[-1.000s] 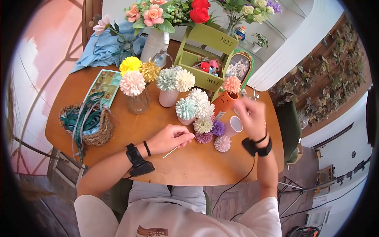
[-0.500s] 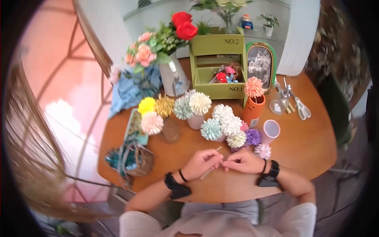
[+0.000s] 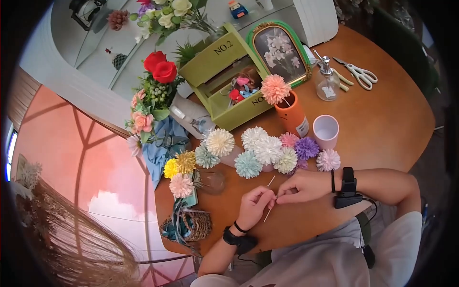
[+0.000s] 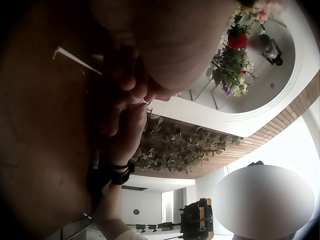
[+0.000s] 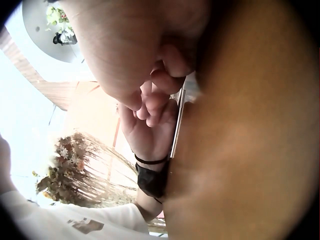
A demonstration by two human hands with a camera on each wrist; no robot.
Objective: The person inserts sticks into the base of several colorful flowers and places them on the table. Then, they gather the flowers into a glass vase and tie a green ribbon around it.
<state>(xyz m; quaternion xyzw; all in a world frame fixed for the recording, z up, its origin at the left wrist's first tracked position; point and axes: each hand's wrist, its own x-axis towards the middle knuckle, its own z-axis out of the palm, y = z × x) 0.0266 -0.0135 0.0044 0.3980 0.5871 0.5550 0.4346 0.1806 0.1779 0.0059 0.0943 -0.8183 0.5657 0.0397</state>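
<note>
Nearest me, just inside the near edge of the brown wooden table (image 3: 382, 136), I have a thin, straight whitish stick (image 3: 267, 214) pinched between the thumb and bent fingers of my left hand (image 3: 253, 206), an end jutting out on either side. My right hand (image 3: 306, 185) comes in with its fingers bent and the tips up against the left ones; whether it has hold of anything there I can't tell, as the fingertips hide it. Nor can I tell whether the stick's lower end touches the wood.

To work well at this spot, I'd let the left hand do the steadying: a firm but light pinch close to where the right fingertips work, so that the slender stick doesn't bend or swivel. Small finger movements should suit it better than a pull, with both free ends clear of my wrists.

Just beyond my right hand lie a pale pink pompom flower (image 3: 328, 160) and a purple pompom flower (image 3: 306, 148), petals I'd rather not brush with an elbow. Behind them stand a pale pink cup (image 3: 326, 131) and an orange cylindrical vase (image 3: 289, 117). Farthest, toward the table's far right corner, lie white-handled metal scissors (image 3: 364, 78)
</note>
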